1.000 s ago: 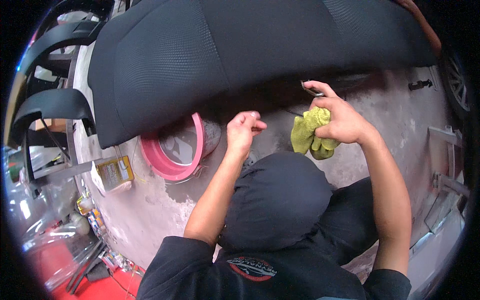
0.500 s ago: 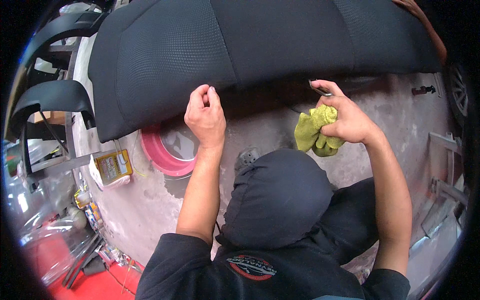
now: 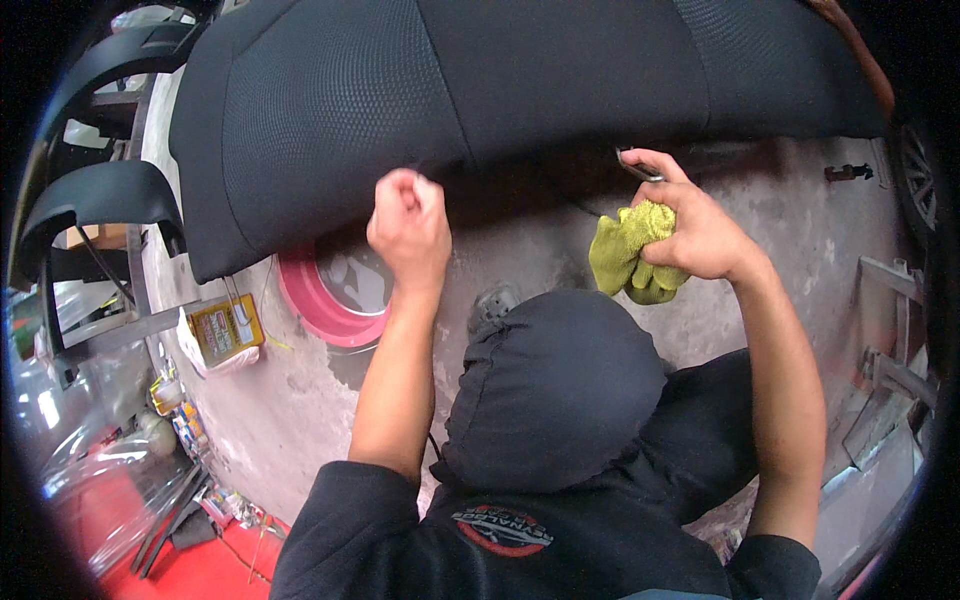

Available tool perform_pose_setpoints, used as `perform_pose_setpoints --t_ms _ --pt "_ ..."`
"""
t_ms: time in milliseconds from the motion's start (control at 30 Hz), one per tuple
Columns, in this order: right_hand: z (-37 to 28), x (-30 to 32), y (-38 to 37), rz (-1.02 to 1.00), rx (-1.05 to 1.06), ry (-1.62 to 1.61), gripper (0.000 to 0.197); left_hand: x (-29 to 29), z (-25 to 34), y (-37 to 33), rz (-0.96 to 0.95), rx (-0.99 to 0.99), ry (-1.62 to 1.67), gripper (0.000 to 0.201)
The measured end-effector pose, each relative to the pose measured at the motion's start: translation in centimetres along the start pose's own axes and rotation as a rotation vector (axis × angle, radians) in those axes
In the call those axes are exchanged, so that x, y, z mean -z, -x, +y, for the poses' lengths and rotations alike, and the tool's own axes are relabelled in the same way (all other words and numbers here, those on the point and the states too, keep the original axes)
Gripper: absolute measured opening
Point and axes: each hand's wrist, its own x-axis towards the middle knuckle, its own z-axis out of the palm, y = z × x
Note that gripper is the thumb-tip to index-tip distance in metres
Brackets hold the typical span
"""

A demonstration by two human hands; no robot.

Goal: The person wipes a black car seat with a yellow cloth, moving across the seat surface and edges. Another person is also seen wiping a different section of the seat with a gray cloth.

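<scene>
A large black fabric-covered panel [image 3: 560, 80], seat-like, with seams and textured patches, spans the top. Below its lower edge, my left hand [image 3: 408, 225] is raised with its fingers curled and pinched, slightly blurred; whatever may be in them is hidden. My right hand [image 3: 690, 230] is closed around a yellow-green knit glove [image 3: 625, 255]. A small shiny metal tool [image 3: 640, 168] also sits in it, by the index finger near the panel's edge. Its kind is not plain.
Below the panel at left are a pink basin [image 3: 320, 310] and a yellow can [image 3: 225, 330]. Black curved trim parts [image 3: 110, 195] hang on a rack. A rounded black cloth shape [image 3: 560, 390] fills the lower middle. Another person's arm [image 3: 860, 50] shows at top right.
My left fingers have curled in more, and that hand is blurred by motion. My right hand keeps the glove and tool, slightly higher in the picture.
</scene>
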Motion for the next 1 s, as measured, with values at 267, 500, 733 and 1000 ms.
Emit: perform_pose_setpoints --t_ms 267,500,733,1000 --pt "-0.2 0.3 -0.3 -0.032 -0.056 0.014 0.036 2.3 -0.8 9.3 -0.830 0.130 -0.188 0.031" --pt "0.0 0.1 -0.2 -0.027 -0.061 -0.019 0.035 0.6 0.4 3.1 -0.206 1.020 0.815 0.017" --pt "0.1 -0.1 -0.3 -0.010 -0.059 0.007 0.034 0.3 0.3 2.2 -0.034 1.051 0.948 0.014" --pt "0.4 0.0 -0.3 -0.004 -0.026 0.005 0.033 -0.7 0.0 1.4 0.002 1.075 0.940 0.008"
